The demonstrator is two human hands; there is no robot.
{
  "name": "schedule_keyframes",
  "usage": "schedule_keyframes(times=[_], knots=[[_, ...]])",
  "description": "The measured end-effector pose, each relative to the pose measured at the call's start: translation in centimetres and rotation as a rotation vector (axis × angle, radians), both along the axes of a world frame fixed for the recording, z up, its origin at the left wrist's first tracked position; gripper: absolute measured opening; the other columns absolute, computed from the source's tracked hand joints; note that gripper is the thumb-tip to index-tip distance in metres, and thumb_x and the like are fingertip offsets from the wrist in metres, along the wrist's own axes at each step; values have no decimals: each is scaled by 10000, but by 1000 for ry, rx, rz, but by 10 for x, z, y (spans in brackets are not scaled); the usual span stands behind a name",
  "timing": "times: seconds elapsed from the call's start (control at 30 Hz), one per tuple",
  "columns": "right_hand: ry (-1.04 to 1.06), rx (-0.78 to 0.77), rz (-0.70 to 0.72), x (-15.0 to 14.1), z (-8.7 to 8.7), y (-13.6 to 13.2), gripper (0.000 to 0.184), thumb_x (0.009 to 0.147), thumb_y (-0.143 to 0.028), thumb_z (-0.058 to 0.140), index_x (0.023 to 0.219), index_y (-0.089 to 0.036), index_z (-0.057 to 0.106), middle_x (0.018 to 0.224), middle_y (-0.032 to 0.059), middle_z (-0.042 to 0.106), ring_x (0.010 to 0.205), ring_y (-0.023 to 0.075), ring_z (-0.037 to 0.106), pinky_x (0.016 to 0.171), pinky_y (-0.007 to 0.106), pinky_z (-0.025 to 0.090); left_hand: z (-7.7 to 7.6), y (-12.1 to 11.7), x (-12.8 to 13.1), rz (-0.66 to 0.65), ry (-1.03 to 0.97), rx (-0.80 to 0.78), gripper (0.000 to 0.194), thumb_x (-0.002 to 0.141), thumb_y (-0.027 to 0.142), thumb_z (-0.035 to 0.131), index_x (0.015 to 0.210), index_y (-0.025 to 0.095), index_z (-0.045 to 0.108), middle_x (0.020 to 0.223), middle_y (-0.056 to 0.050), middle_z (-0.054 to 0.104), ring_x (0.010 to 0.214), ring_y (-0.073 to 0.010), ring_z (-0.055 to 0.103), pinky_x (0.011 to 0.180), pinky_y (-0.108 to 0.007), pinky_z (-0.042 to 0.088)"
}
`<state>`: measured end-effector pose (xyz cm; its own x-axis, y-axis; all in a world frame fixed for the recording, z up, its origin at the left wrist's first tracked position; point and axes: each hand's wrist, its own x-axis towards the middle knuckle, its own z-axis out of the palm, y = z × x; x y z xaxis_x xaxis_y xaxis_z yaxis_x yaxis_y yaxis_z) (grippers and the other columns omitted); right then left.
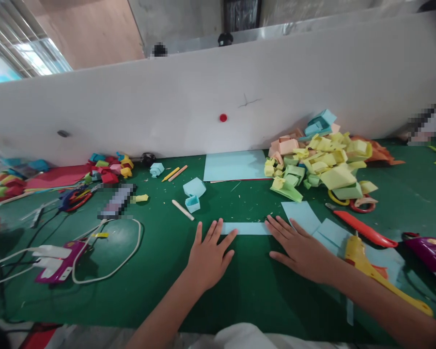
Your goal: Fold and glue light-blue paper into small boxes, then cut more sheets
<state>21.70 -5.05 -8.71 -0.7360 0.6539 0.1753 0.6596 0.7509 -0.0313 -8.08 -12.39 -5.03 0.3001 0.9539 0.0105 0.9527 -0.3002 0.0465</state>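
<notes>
Pale blue paper strip (pixel 250 228) lies flat on the green table (pixel 247 291), running crosswise between the two hands. The left hand (pixel 209 254) is palm down at the strip's left end, fingers fanned wide, fingertips over the paper and nothing gripped. The right hand (pixel 303 249) mirrors it at the other end, fingers straight and a little spread, thumb lowered toward the near side, also grasping nothing. The step in hand looks like flattening or steadying the strip; how hard the fingers press, I cannot tell. A next move on it would, I judge, call for keeping one end pinned while fingertips lift or crease the other, since thin paper slides easily.

Just beyond the strip's left end sit a small blue paper box (pixel 192 204) and a pale stick (pixel 182 210). Farther beyond the strip is a large blue sheet (pixel 236 166). Right of the strip are a cut blue piece (pixel 301 215), a red-handled cutter (pixel 366 230) and a yellow glue gun (pixel 355 252); beyond those rises a heap of folded paper (pixel 327 160).
</notes>
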Motion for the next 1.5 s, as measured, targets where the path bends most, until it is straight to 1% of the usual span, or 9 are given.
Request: schedule_keyframes(times=[0.33, 0.5, 0.63, 0.7, 0.77, 0.9, 1.03, 1.17, 1.5], knots=[[24, 16, -37, -4, -5, -7, 822, 1044, -578, 351, 1631, -247, -120, 1662, 103, 326, 1525, 330, 305, 1177, 589, 360, 14, 5, 2, -44, 53, -6, 512, 1020, 426, 500, 1522, 344, 448, 1616, -108, 409, 1511, -366, 333, 1219, -671, 192], [19, 15, -77, -9, -5, -9, 853, 1033, -608, 351, 1621, -235, -142, 1659, 111, 326, 1529, 336, 294, 1178, 600, 354, 22, 31, 7, -187, 14, 42, 295, 1014, 315, 517, 1252, 207, 654, 1572, -138, 462, 1489, -337, 369, 1169, -552, 359], [-4, 12, -99, -14, -1, -7, 797, 1012, -614, 371, 1649, -188, 150, 1622, 127, 404, 1532, 379, 266, 1193, 639, 298, 23, 61, 18, -239, -16, 48, 190, 988, 204, 506, 1067, 174, 676, 1333, -124, 642, 1195, -296, 609, 937, -458, 511], [-17, 34, -140, -20, 7, -5, 788, 974, -606, 432, 1588, -116, 362, 1584, 183, 452, 1538, 433, 207, 1197, 680, 240, 22, 73, 21, -251, -28, 41, 163, 970, 201, 526, 1046, 181, 669, 1209, -102, 673, 1061, -276, 635, 871, -441, 514], [-12, 68, -199, -29, 17, -4, 764, 941, -550, 487, 1527, -63, 455, 1580, 235, 436, 1545, 463, 139, 1195, 710, 189, 21, 81, 23, -257, -47, 38, 136, 958, 218, 549, 1028, 193, 662, 1153, -87, 670, 1014, -266, 625, 854, -431, 504], [33, 55, -268, -52, 26, -1, 725, 936, -416, 518, 1584, -127, 365, 1665, 183, 301, 1553, 459, 86, 1184, 723, 199, 16, 86, 19, -242, -98, 41, 113, 945, 228, 566, 1021, 201, 645, 1169, -83, 645, 1039, -263, 596, 881, -425, 483], [59, -34, -221, -63, 14, 0, 733, 982, -478, 505, 1622, -199, 279, 1687, 144, 261, 1548, 426, 173, 1178, 667, 295, 6, 86, 14, -209, -223, 53, 117, 943, 200, 565, 1038, 213, 633, 1181, -68, 643, 1085, -253, 579, 936, -423, 458], [54, -70, -214, -60, 10, -1, 738, 1005, -523, 483, 1634, -222, 240, 1707, 146, 172, 1547, 418, 190, 1186, 651, 294, 1, 89, 12, -184, -345, 56, 112, 941, 193, 575, 1026, 221, 642, 1160, -65, 657, 1084, -265, 580, 928, -433, 451], [22, -54, -208, -59, 14, 0, 716, 1015, -516, 462, 1627, -198, 270, 1694, 167, 212, 1540, 434, 201, 1181, 661, 292, 0, 90, 10, -211, -364, 63, 116, 964, 207, 568, 1037, 219, 657, 1177, -66, 669, 1091, -254, 587, 925, -434, 455]])
